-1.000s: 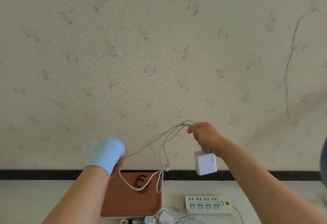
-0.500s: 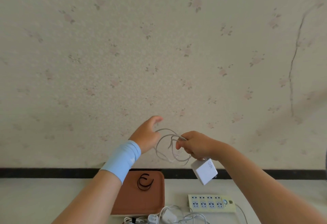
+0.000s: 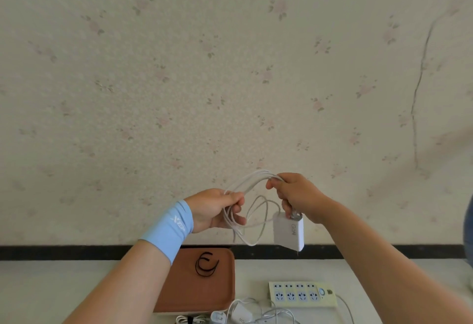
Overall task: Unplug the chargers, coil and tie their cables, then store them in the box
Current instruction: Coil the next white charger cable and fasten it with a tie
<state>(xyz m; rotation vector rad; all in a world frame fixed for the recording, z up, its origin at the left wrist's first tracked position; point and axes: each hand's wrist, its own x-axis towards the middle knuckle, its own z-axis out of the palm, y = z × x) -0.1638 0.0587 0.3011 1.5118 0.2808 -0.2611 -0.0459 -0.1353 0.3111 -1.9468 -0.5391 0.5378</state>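
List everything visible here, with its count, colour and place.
charger: one, white, under the right hand
cable: one, white, looped between both hands
box: one, brown, on the table
ties: count unclear, black, in the box
power strip: one, cream, right of the box
other chargers: count unclear, white, table's near edge
table: one, pale, below
wall: one, floral cream, behind
wristband: one, light blue, left wrist
left hand: one, fingers holding cable loops
right hand: one, fingers holding cable top
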